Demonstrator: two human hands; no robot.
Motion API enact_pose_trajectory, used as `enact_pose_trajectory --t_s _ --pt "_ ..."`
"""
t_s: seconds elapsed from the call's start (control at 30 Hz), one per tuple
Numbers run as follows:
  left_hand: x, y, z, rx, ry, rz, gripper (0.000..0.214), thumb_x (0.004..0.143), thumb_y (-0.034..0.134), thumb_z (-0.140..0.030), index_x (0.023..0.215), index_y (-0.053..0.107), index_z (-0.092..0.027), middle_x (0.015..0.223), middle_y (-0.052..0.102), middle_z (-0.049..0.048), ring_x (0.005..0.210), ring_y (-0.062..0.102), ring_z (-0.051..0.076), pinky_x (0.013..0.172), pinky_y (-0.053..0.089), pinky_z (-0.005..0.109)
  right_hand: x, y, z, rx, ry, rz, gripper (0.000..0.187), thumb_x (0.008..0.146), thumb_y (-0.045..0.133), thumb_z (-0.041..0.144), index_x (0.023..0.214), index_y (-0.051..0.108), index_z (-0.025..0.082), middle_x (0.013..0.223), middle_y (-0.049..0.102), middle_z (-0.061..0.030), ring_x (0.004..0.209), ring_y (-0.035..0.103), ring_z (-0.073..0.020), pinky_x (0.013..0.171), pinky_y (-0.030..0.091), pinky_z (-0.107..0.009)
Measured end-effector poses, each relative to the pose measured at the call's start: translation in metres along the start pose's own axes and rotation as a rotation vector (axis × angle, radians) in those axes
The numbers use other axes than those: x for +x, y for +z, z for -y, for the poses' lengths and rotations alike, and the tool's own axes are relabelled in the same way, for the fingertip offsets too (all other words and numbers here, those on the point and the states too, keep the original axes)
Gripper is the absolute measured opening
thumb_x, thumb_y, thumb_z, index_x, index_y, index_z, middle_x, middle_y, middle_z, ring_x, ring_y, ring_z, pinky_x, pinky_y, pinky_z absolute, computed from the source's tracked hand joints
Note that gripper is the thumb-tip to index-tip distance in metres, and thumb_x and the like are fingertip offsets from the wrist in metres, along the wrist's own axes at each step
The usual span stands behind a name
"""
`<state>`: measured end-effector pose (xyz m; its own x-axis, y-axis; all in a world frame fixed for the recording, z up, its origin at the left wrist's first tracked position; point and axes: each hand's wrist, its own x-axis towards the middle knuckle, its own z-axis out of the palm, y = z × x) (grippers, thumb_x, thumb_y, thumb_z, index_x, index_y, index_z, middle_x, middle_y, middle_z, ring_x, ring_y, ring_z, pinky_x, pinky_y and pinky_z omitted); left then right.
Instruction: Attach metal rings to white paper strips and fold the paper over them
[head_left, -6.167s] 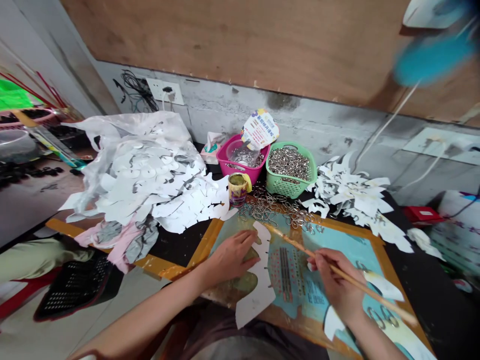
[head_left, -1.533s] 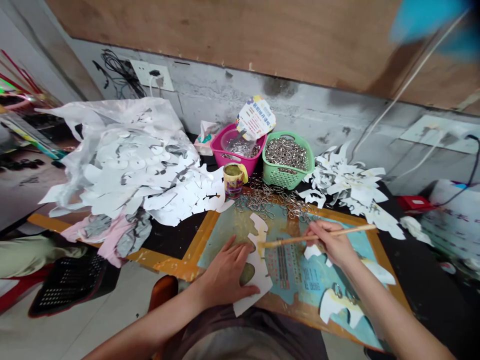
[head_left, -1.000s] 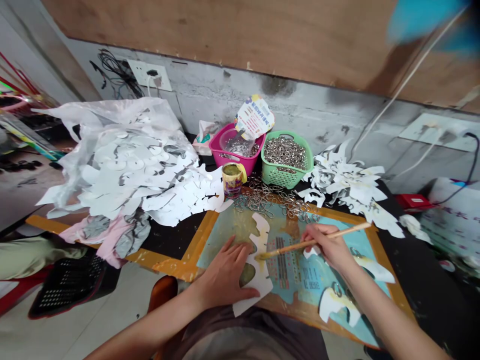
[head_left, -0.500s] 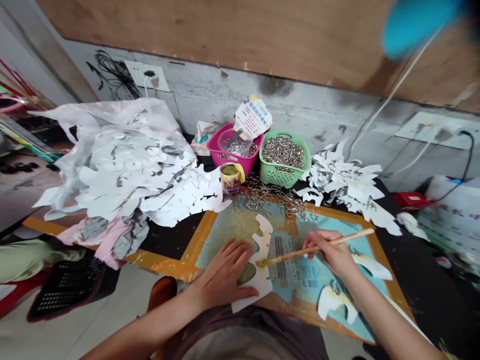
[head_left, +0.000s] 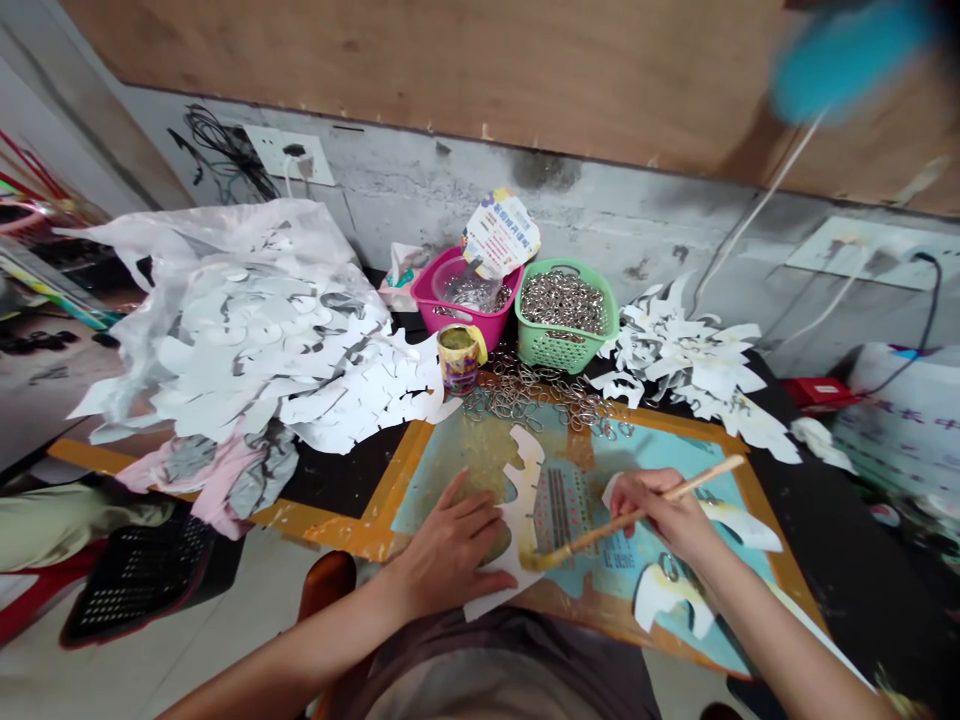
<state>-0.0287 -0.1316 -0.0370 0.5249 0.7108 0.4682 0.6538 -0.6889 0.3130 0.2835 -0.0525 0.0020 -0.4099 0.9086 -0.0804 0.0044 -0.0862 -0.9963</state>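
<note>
My left hand [head_left: 454, 550] lies with its fingers spread at the left edge of a white scalloped cut-out [head_left: 525, 505], which rests on a blue, yellow-stained board [head_left: 439, 465]. In my right hand [head_left: 660, 508] is a wooden-handled brush [head_left: 592, 538], gripped near the middle. Its blurred, yellowish bristle end meets the lower right part of the cut-out. Beside my right forearm lie two more white cut-outs, the lower one [head_left: 667, 603] with a metal ring on it. A small white bit shows by my right fingers; I cannot make out what it is.
Behind the board are loose metal rings [head_left: 517, 395], a smeared pot [head_left: 458, 372], a pink basket [head_left: 487, 328] and a green basket [head_left: 562, 350] full of rings. White cut-outs pile up on the left [head_left: 247, 350] and right [head_left: 690, 350]. A cable [head_left: 735, 245] hangs along the wall.
The brush tip has moved down along the cut-out, toward me. My left index finger has lifted and spread away from the others. The cut-out stays in place.
</note>
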Motion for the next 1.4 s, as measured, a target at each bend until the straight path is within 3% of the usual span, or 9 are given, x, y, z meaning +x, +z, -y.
enact_pose_trajectory --t_s 0.17,0.3,0.43,0.57,0.7,0.83,0.97,1.23,1.4 --pt "0.001 -0.002 -0.002 -0.030 -0.013 0.003 0.049 0.084 0.068 -0.060 0.110 0.065 -0.019 0.105 0.074 0.0060 0.115 0.063 0.026 0.125 0.011 0.051 -0.003 0.000 0.000 0.027 -0.025 -0.118 0.039 0.088 0.069 0.045 0.062 0.073 0.015 0.066 0.070 -0.0076 0.050 0.062 -0.0148 0.046 0.049 -0.024" --pt "0.001 -0.003 -0.003 -0.041 -0.016 0.006 0.050 0.083 0.068 -0.060 0.110 0.065 -0.018 0.104 0.073 0.0063 0.115 0.063 0.026 0.125 0.007 0.051 -0.006 -0.001 0.000 -0.040 0.036 0.025 0.041 0.088 0.069 0.043 0.059 0.072 0.014 0.063 0.068 -0.0071 0.047 0.061 -0.0145 0.044 0.048 -0.025" --pt "0.002 -0.004 -0.003 -0.050 -0.012 -0.003 0.052 0.082 0.069 -0.061 0.110 0.065 -0.017 0.105 0.073 0.0069 0.115 0.063 0.027 0.125 0.004 0.051 -0.007 0.002 0.003 -0.016 -0.012 -0.074 0.040 0.090 0.066 0.044 0.063 0.074 0.016 0.064 0.069 -0.0065 0.050 0.062 -0.0142 0.047 0.049 -0.024" --pt "0.003 -0.005 -0.004 -0.056 -0.013 -0.003 0.052 0.082 0.068 -0.061 0.110 0.065 -0.018 0.104 0.073 0.0072 0.114 0.063 0.027 0.125 0.006 0.053 -0.007 0.005 0.004 -0.062 0.044 0.045 0.043 0.089 0.068 0.045 0.059 0.072 0.015 0.063 0.068 -0.0067 0.047 0.062 -0.0148 0.045 0.048 -0.025" --pt "0.003 -0.005 -0.004 -0.051 -0.019 0.003 0.056 0.081 0.068 -0.064 0.112 0.064 -0.017 0.104 0.073 0.0075 0.115 0.063 0.028 0.125 0.007 0.054 -0.008 0.004 0.003 -0.060 0.009 -0.022 0.044 0.089 0.066 0.047 0.058 0.072 0.015 0.063 0.069 -0.0066 0.049 0.062 -0.0150 0.047 0.048 -0.025" --pt "0.003 -0.005 -0.004 -0.046 -0.017 -0.003 0.058 0.081 0.066 -0.065 0.112 0.064 -0.016 0.102 0.073 0.0081 0.114 0.063 0.028 0.124 0.009 0.055 -0.013 -0.004 0.007 -0.157 0.058 0.056 0.044 0.090 0.064 0.047 0.061 0.073 0.015 0.061 0.069 -0.0071 0.049 0.063 -0.0160 0.047 0.049 -0.026" --pt "0.003 -0.005 -0.004 -0.049 -0.021 0.014 0.055 0.082 0.067 -0.064 0.111 0.064 -0.018 0.103 0.073 0.0077 0.114 0.063 0.028 0.124 0.013 0.055 -0.017 -0.011 0.011 -0.171 -0.020 -0.091 0.046 0.091 0.065 0.045 0.056 0.072 0.016 0.056 0.068 -0.0075 0.051 0.062 -0.0160 0.050 0.049 -0.025" --pt "0.003 -0.005 -0.005 -0.056 -0.020 0.017 0.056 0.081 0.068 -0.064 0.111 0.064 -0.017 0.103 0.073 0.0075 0.114 0.063 0.027 0.123 0.019 0.052 -0.014 -0.009 0.013 -0.135 -0.048 -0.163 0.040 0.088 0.068 0.045 0.061 0.075 0.016 0.059 0.070 -0.0073 0.047 0.061 -0.0146 0.046 0.048 -0.025" --pt "0.005 -0.007 -0.005 -0.023 0.000 0.019 0.053 0.081 0.068 -0.062 0.110 0.064 -0.018 0.102 0.073 0.0077 0.111 0.064 0.027 0.120 0.028 0.051 -0.011 -0.004 0.016 -0.127 -0.017 -0.077 0.043 0.088 0.068 0.045 0.056 0.073 0.017 0.061 0.070 -0.0078 0.048 0.062 -0.0154 0.046 0.049 -0.025"
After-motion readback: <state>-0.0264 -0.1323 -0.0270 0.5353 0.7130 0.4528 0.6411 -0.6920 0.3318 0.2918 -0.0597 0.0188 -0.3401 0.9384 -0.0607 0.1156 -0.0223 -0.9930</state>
